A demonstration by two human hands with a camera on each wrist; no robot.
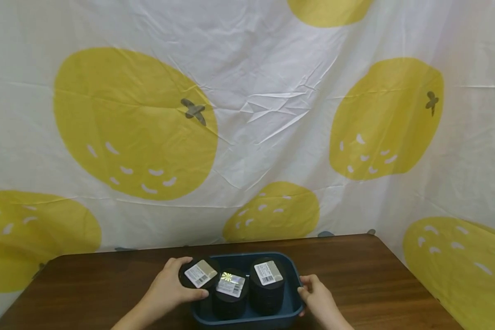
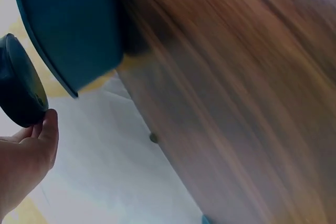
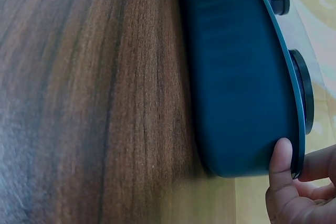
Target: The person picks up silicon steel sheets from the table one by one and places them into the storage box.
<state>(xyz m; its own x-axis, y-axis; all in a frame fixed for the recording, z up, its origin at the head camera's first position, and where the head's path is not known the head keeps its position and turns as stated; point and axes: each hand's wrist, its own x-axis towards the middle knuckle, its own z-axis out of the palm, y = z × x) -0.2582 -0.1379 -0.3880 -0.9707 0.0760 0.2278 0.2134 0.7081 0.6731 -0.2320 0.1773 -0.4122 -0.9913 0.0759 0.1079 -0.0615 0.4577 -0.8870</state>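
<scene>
My left hand (image 1: 167,285) grips a black round disc (image 1: 198,273) by its edge, thumb on the near side and fingers at the far side. A white label with a barcode is on its top. The disc overlaps the left end of a blue plastic bin (image 1: 291,270) in the head view, and in the left wrist view the disc (image 2: 21,82) shows above the bin's rim. Inside the bin stand two stacks of black discs, a middle stack (image 1: 229,306) and a taller right stack (image 1: 267,295), both labelled on top. My right hand (image 1: 318,298) pinches the bin's right rim.
The bin stands on a dark brown wooden table (image 1: 379,279). Behind the table and along its right side hangs a white cloth (image 1: 268,151) printed with yellow fruit.
</scene>
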